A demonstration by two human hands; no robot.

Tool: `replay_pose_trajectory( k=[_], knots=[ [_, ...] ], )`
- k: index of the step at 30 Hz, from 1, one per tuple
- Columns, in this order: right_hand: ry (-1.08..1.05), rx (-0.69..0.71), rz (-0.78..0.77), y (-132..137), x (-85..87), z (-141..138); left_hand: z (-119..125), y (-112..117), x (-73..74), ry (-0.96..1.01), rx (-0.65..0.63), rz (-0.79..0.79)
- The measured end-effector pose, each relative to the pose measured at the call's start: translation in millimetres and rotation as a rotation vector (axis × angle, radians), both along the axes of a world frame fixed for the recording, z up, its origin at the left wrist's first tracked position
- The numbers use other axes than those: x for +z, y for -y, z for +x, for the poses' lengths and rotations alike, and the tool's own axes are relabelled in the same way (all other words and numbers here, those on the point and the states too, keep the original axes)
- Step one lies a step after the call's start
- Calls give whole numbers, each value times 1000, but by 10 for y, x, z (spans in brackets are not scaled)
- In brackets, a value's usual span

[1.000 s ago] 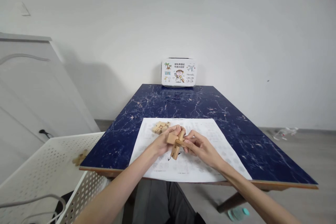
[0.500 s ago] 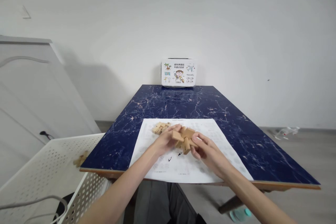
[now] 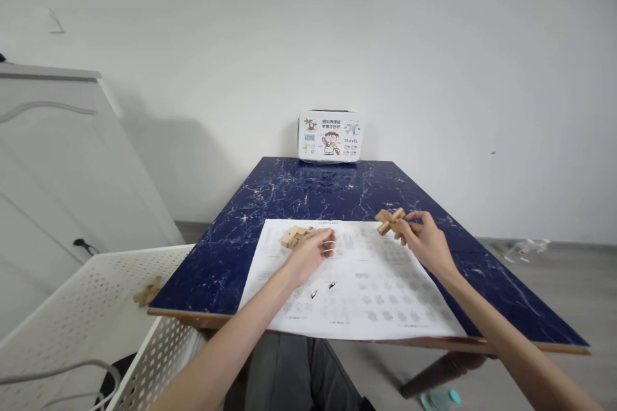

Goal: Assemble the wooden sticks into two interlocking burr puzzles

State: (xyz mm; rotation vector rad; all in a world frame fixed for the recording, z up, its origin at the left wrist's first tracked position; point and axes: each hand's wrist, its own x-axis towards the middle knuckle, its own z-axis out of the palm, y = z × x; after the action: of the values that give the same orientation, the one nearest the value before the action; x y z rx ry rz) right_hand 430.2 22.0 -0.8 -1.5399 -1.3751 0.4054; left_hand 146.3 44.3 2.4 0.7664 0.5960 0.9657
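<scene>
Now that the left hand (image 3: 311, 255) has let go, its half-curled fingers hold nothing beside the wooden blocks (image 3: 295, 236), while the right hand (image 3: 427, 244), fingertips pinching, has swung the wooden assembly (image 3: 391, 221) to the far right corner of the paper (image 3: 347, 305).

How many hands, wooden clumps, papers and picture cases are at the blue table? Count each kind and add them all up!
Hands: 2 (left hand, right hand)
Wooden clumps: 2 (held clump, resting clump)
Papers: 1 (white sheet)
Picture cases: 1 (white case)
Total: 6
</scene>
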Motion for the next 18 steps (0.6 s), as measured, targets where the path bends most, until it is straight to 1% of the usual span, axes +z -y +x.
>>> replay_pose_trajectory(
  k=[3,6,9,13,15,17,18],
  knots=[
    [269,-80,-22,-65,-107,65,7,-3,-6,-10,-5,23],
    [402,-107,-46,-69,-199,70,16,-1,-4,-28,-20,51],
    [449,-105,-63,-59,-237,79,21,10,12,-57,-32,77],
    [430,-83,-92,-2,-216,111,21,30,42,-83,-33,96],
    [452,-136,-85,89,-198,105,19,35,48,-98,-34,106],
    [495,-229,-55,231,-188,64,17,38,44,-114,-37,123],
    [494,-254,-37,315,-189,30,17,39,40,-120,-40,135]
  ],
)
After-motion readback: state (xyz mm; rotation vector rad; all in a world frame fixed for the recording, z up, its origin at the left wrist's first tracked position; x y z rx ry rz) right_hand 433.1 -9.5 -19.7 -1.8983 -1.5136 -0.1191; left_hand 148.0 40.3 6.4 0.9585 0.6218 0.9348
